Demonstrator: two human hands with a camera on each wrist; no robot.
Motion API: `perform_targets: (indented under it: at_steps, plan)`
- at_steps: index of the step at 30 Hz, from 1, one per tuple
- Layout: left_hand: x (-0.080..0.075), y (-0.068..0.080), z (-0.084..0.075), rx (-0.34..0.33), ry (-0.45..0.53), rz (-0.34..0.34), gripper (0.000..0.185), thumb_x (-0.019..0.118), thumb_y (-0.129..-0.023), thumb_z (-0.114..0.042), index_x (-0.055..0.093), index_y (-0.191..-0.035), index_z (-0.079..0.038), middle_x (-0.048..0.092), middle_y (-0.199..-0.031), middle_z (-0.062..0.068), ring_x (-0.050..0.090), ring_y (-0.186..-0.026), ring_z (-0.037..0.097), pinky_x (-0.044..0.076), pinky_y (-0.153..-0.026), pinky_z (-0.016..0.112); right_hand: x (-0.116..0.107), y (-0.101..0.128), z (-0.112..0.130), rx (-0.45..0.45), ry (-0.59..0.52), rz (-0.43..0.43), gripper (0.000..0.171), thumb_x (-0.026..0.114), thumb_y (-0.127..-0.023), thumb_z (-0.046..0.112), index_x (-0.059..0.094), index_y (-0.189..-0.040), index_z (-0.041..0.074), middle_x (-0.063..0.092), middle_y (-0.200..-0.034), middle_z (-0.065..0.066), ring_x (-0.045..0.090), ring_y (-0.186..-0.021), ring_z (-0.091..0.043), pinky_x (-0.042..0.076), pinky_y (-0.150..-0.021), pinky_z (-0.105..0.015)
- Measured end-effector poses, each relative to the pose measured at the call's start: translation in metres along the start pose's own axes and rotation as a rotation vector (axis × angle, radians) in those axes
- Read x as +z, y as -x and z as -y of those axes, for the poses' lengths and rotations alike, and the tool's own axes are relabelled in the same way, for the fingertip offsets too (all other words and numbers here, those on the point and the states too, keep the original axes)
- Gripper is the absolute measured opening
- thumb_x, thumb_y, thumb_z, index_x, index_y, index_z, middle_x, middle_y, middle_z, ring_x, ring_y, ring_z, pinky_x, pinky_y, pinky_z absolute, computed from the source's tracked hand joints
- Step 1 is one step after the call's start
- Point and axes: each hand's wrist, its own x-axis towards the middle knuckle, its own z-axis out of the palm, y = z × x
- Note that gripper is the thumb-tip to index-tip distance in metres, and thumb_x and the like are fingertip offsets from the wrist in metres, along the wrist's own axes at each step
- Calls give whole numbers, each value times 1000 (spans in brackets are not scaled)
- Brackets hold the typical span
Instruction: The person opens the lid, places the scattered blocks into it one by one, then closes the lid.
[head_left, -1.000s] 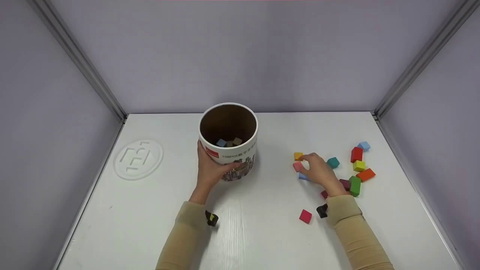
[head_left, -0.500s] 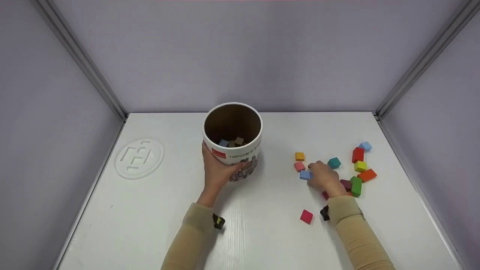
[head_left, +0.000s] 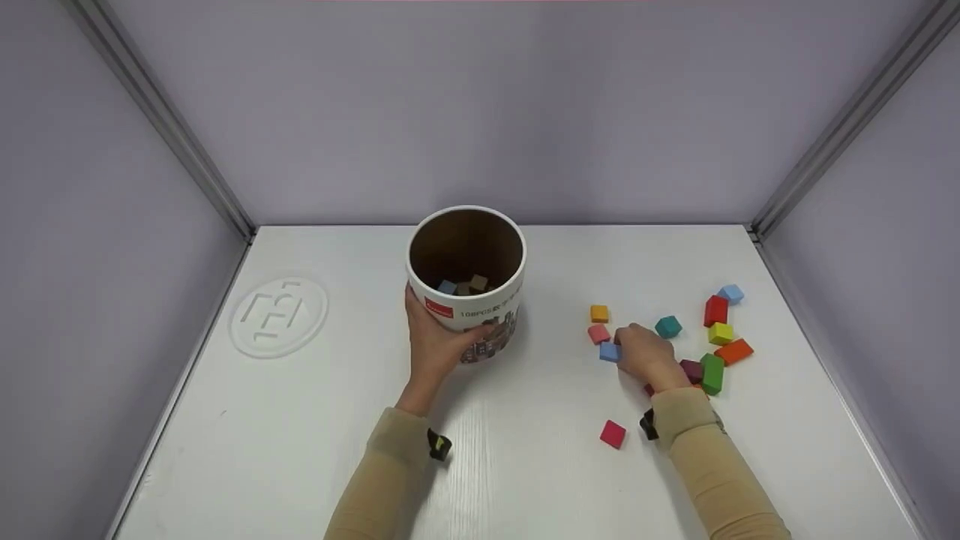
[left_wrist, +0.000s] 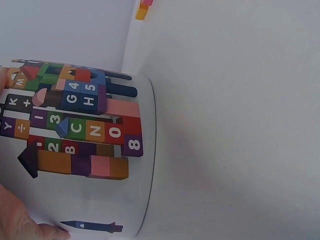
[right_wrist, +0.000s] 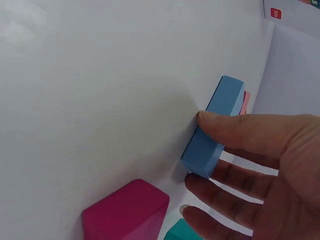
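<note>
My left hand (head_left: 435, 337) grips the side of a white cylindrical tub (head_left: 507, 300), its thumb across the printed front. A few wooden blocks (head_left: 478, 283) lie inside the tub. The left wrist view shows the printed tub wall (left_wrist: 55, 195) with part of the hand (left_wrist: 15, 215) at its edge. My right hand (head_left: 646, 354) is at a light blue block (head_left: 609, 351). In the right wrist view the thumb lies on top of the blue block (right_wrist: 212, 130) and fingers curl behind it, pinching it on the table. Beside it are a pink block (head_left: 598, 334) and an orange-yellow block (head_left: 599, 313).
Right of the hand lie a teal block (head_left: 668, 326), a green block (head_left: 712, 373), a red block (head_left: 715, 310), a yellow block (head_left: 721, 334) and an orange block (head_left: 733, 352). A crimson block (head_left: 613, 433) lies nearer. A white embossed disc (head_left: 278, 315) is at left; walls enclose the table.
My right hand has drawn back from the pink block and closed its fingers on the blue block. The tub and my left hand have shifted slightly right.
</note>
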Motion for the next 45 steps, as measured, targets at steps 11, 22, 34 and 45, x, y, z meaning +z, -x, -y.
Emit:
perform_targets:
  at_steps: [11,22,34,45]
  plan:
    - [0,0,1,4,1,-8,139,96,-53,-44,7,-156,-18,30,-147,-13,34,-134,9,31,-113,35,-7,4,2,40,-212,11,39,67,-93,17,59,-127,-1,60,-119,-19,56,-108,-38,45,-98,-60]
    - [0,1,3,-12,-16,-4,140,96,-52,-46,7,-156,-19,30,-147,-13,34,-133,9,33,-112,36,-43,13,29,-144,-358,-155,42,71,-91,18,59,-125,-4,62,-110,-18,59,-97,-31,54,-83,-47]
    - [0,1,4,-5,-24,-6,140,95,-53,-48,7,-156,-16,29,-148,-13,34,-133,9,32,-112,36,-88,23,81,-297,-430,-342,43,73,-90,18,59,-126,-2,62,-114,-16,62,-96,-29,58,-78,-44]
    - [0,0,3,6,-26,-2,138,94,-54,-50,4,-156,-29,29,-148,-14,34,-133,9,32,-113,37,-118,19,128,-439,-411,-511,38,75,-88,15,64,-122,2,63,-110,-10,60,-95,-21,57,-76,-36]
